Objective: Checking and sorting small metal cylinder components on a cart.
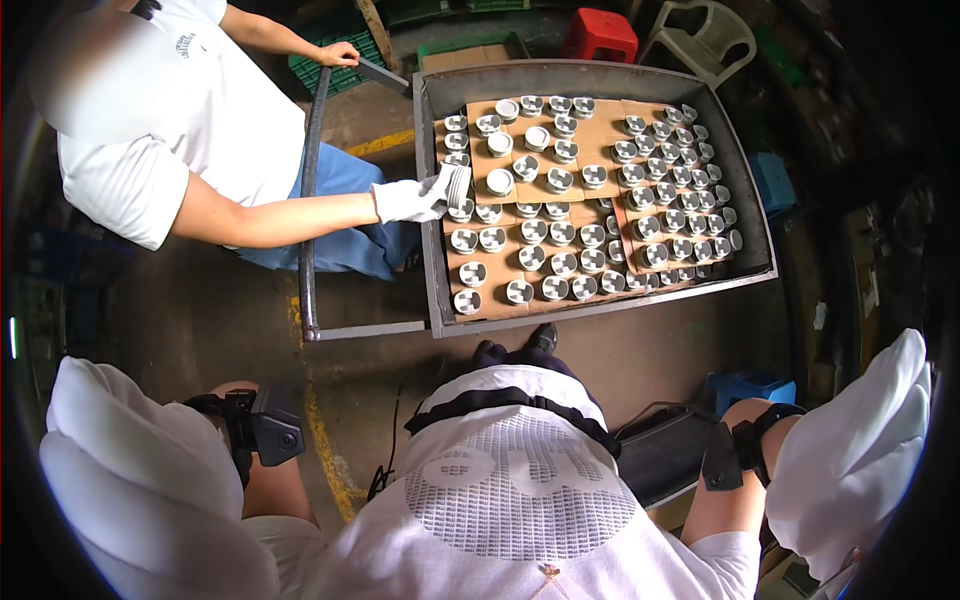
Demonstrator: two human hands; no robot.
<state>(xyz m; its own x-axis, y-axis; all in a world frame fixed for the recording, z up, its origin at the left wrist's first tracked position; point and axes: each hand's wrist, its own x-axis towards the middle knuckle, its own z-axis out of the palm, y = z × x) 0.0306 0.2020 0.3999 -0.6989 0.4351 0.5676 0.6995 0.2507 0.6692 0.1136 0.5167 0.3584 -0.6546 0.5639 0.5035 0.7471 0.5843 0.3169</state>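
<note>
My left hand, in a white glove, is raised at the lower left with its fingers stretched out and nothing seen in it. At the lower right my right hand, gloved in white too, is held up the same way, its fingers extended and pointing away from me. Both are well apart from the metal cart in front of me. Rows of metal pistons stand in that cart on brown cardboard. A co-worker's gloved hand holds a ribbed piston at the cart's left edge.
The co-worker stands at the left, other hand on the cart's push handle. Behind the cart are a red stool and a pale plastic chair. Blue stools stand to the right. A yellow line marks the floor.
</note>
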